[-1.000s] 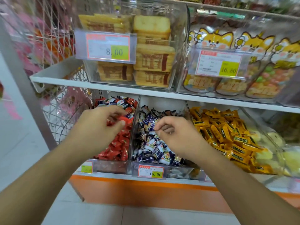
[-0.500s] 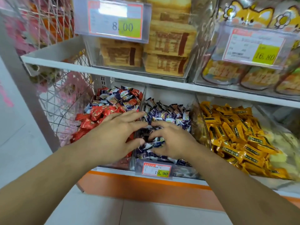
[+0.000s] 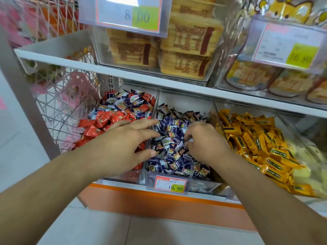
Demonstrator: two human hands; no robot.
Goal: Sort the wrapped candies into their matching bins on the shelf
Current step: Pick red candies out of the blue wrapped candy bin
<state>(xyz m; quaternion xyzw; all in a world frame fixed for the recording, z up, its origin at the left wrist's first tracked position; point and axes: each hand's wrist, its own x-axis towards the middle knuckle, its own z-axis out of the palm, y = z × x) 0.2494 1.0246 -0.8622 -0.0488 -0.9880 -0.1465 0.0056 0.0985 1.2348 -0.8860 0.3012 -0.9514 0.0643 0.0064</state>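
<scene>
Leftmost, crinkled red foil candies (image 3: 99,124) are heaped in a clear plastic bin, with stray purple ones at its back. Flat over the divider, the left hand (image 3: 123,140) is spread with straight fingers. Glossy purple candies (image 3: 174,156) are pinched by the curled right hand (image 3: 203,138). Oblong yellow wrappers (image 3: 256,137) fill the right bin.

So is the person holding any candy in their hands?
The left hand lies flat with straight fingers, holding nothing. The right hand has its fingers curled down into the purple candies; whether it has pinched one cannot be told.
</scene>
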